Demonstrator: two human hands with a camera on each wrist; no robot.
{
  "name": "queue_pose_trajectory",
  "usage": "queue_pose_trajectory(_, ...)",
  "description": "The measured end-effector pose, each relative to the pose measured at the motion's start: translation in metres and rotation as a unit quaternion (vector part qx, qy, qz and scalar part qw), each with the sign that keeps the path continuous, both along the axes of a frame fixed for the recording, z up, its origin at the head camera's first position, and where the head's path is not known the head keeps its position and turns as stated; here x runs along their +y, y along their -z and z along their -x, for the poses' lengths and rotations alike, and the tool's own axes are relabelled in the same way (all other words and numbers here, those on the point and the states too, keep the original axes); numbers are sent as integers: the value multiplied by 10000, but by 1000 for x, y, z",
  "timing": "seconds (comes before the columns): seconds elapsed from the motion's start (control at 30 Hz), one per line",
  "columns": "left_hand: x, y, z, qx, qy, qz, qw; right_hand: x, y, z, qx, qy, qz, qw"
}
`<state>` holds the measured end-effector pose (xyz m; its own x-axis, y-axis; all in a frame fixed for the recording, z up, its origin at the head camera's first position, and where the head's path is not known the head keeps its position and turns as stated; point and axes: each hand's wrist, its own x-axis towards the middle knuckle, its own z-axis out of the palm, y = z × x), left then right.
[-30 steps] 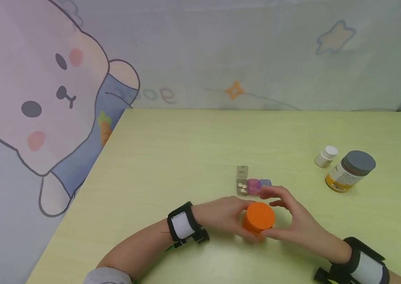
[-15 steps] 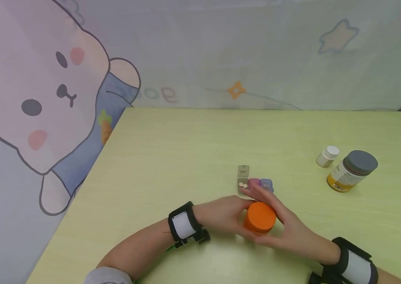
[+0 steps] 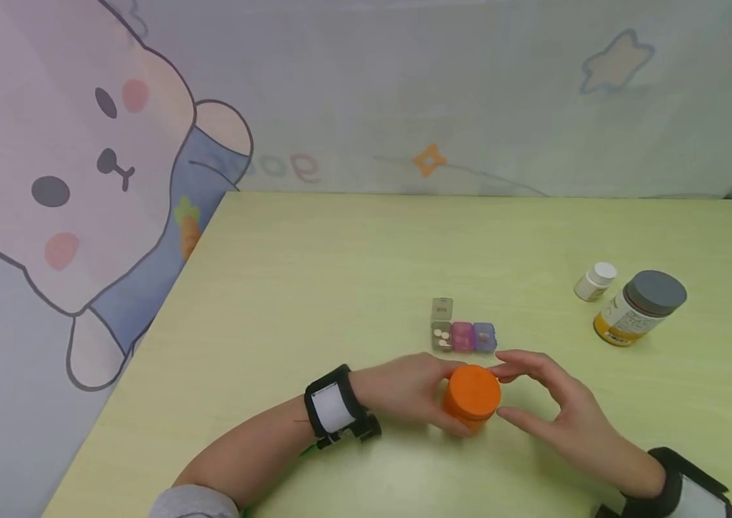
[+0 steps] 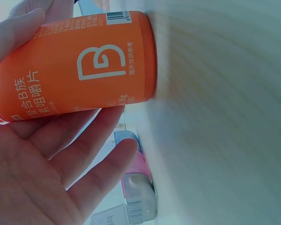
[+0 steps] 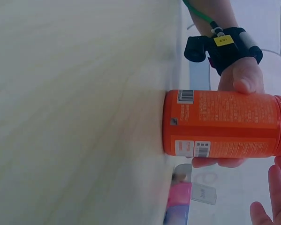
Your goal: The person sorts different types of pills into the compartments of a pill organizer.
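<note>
An orange pill bottle (image 3: 473, 392) with a lidded orange cap stands upright on the table; its white lettering shows in the left wrist view. My left hand (image 3: 414, 392) grips its body from the left, thumb on the near side and fingers on the far side. To the right, my right hand (image 3: 566, 410) is spread in a loose C. Its fingertips are right at the cap's edge, and its thumb points at the bottle with a gap. Just beyond lies a small pill organizer (image 3: 463, 337) with grey, pink and blue compartments. The grey lid is up, with several white tablets inside.
At the back right stand a small white bottle (image 3: 595, 281) and a larger jar (image 3: 640, 308) with a grey lid and a white-and-yellow label. The pale yellow table (image 3: 340, 259) ends at a printed curtain (image 3: 353, 93) behind.
My right hand closed in around the orange cap half a second ago, then drew back to the right with its fingers spread. The left hand and bottle have stayed put.
</note>
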<state>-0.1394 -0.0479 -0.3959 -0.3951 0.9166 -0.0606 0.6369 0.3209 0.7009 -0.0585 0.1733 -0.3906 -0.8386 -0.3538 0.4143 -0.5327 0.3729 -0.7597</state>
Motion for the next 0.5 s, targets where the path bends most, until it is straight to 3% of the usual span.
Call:
queue_pose_trajectory(0.1,-2,0,1,-64,0,-44,10000,-3,-1,12,-86,-145,-66,9998)
queue_pose_trajectory(0.23,-2,2,2,-113,49,-188,9997,-14,-1,26,-403,-692,-98,9967)
queue_pose_trajectory(0.37,-1,4,2,13,87,-170,9998,-27,4,31,-574,-1121,-52,9920)
queue_pose_trajectory(0.5,-2,3,2,187,27,-112,9998,-33,15,31,-759,-1145,112,9905)
